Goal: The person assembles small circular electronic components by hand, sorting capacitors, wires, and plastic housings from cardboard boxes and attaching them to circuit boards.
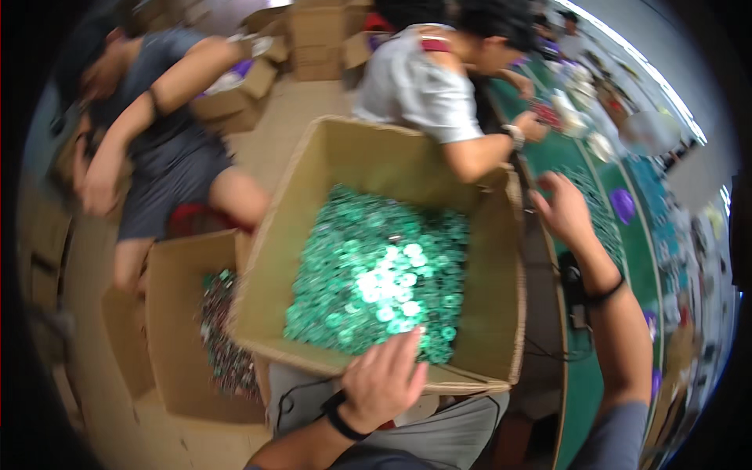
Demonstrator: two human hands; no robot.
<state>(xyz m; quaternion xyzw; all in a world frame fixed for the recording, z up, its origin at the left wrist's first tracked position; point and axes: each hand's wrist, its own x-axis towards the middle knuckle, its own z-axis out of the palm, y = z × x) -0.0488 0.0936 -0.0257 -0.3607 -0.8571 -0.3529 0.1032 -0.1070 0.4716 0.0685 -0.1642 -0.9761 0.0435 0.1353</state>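
L hand (382, 382) @ box rim (466, 382), grn discs (364, 251) beyond.

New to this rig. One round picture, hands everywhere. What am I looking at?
No machine here: a person works with two bare hands. The single picture comes from a wide fisheye camera on that person's head, looking down, so straight edges bend toward the rim.

The left hand is at the near rim of a cardboard box full of small green pieces, many ring-shaped. The right hand is over the green bench, where more pieces lie. Neither hand plainly holds anything; blur hides whether the left fingers touch the pieces.

A second box, at left, holds mixed small parts. The person in grey and the one in white are co-workers.
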